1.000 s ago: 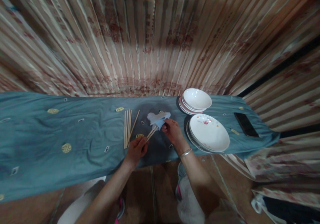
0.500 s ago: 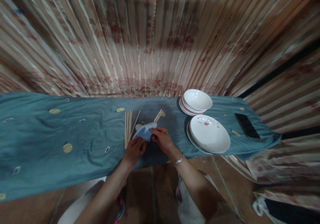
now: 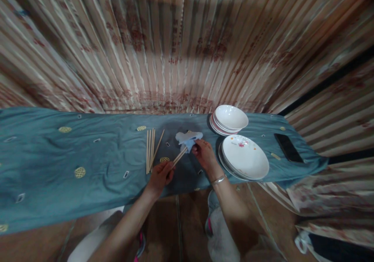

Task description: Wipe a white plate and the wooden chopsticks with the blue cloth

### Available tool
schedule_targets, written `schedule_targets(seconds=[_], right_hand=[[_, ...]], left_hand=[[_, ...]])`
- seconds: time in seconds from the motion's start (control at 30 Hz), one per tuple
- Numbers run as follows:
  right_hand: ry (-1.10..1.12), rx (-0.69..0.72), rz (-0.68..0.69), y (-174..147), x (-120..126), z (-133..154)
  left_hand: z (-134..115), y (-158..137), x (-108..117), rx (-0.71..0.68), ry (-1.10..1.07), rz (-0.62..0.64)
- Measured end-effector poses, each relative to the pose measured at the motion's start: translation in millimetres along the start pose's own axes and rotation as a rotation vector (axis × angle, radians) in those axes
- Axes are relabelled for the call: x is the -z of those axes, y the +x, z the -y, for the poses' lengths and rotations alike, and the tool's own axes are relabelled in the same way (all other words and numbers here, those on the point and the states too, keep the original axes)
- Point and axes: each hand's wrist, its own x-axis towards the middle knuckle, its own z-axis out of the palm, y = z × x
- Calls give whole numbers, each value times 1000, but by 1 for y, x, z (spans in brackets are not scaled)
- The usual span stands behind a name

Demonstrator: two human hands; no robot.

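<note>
Left hand (image 3: pixel 160 175): one, its fingers closed around the near ends of two thin sticks (image 3: pixel 179 157), pale like wood, straight and smooth.
Right hand (image 3: pixel 203 153): one, gripping the cloth between thumb and fingers; one silver-coloured bracelet (image 3: pixel 218 179), a narrow ring, sits on its wrist.
Cloth (image 3: pixel 189 138): one piece, light blue and white, soft and crumpled – it is wrapped around the far ends of the two sticks and hides their tips.
Lying sticks (image 3: pixel 151 150): I count five, near the left hand on its left side; four lie almost parallel, and one leans away, its lower end close to the others.
Plates (image 3: pixel 245 157): one stack, right of the right hand; the number I cannot tell. The top one is white, glossy, round and shallow, with small flowers in red and orange.
Bowls (image 3: pixel 230 117): one stack, just behind the plates, white and shiny, with reddish bands outside; also not countable.
Phone (image 3: pixel 288 148): one, black, flat, rectangular, right of the plates.
Table cover (image 3: pixel 102 157): one, blue-green fabric, wrinkled, with yellow patches.
Curtain (image 3: pixel 160 51): pleated beige fabric with reddish flowers – behind the table.
</note>
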Motion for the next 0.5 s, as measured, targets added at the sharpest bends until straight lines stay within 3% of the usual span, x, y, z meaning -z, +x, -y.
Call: schedule_targets(seconds=[0.2, 0.33, 0.5], right_hand=[[-70, -115, 58, -14, -20, -24], [-98, -157, 110, -24, -31, -42], [-121, -151, 165, -32, -36, -51]], left_hand=[[-6, 3, -1, -53, -47, -6], [-4, 6, 2, -93, -20, -86], [1, 9, 6, -132, 19, -130]])
